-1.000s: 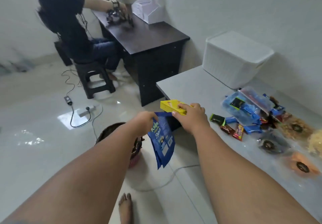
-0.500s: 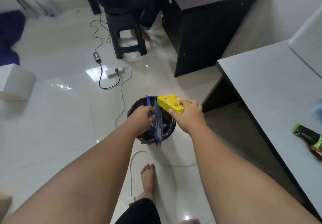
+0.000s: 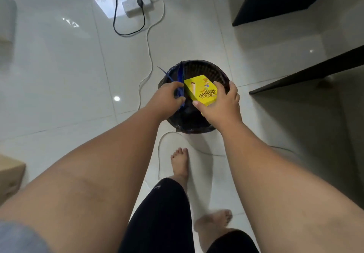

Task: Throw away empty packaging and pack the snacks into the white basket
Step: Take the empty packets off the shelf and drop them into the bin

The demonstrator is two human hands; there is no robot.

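Left hand [image 3: 167, 97] — fingers and thumb curled, pinching flat blue pouch [image 3: 180, 79]; pouch edge-on and upright, above left rim of bin.

Right hand [image 3: 220, 103] — thumb on near end, fingers over far right side, gripping yellow box [image 3: 201, 92]; printed face up, slightly tilted, directly over mouth of bin.

Dark woven bin [image 3: 216, 71]: round, on white tiled floor [image 3: 59, 75], beneath both hands; interior too dark to tell contents.

White cable [image 3: 149, 55]: snaking from white power strip [image 3: 136, 6] at top, past left side of bin. Black cable [image 3: 126, 33] plugged into same strip.

Bare feet: one [image 3: 180, 164] just short of bin, other [image 3: 212, 223] nearer camera.

Dark table edge [image 3: 305, 75] at right; cardboard box [image 3: 9, 178] at left margin.
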